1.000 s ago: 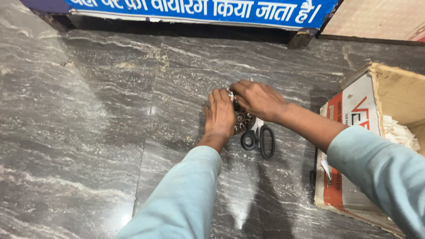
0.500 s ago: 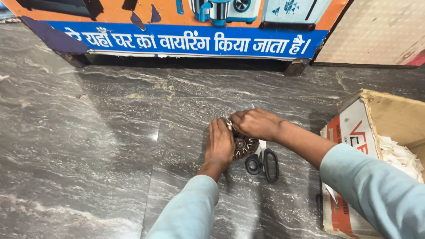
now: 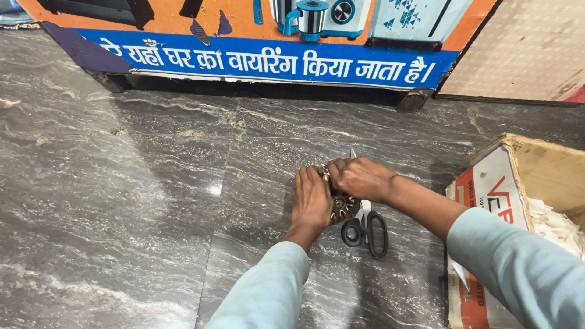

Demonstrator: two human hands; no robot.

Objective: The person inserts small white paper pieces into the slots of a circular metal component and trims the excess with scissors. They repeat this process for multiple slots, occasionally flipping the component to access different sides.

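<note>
A round brown wound motor part lies on the grey marble floor. My left hand covers its left side, fingers curled over it. My right hand grips its top from the right. Most of the part is hidden under both hands. Black-handled scissors lie on the floor just right of the part, blades pointing away under my right hand.
An open cardboard box with white paper inside stands at the right. A blue and orange signboard leans along the far edge of the floor. A tan panel is at the top right.
The view has tilted up, showing more of the signboard. Both hands stay on the round part with little movement.
</note>
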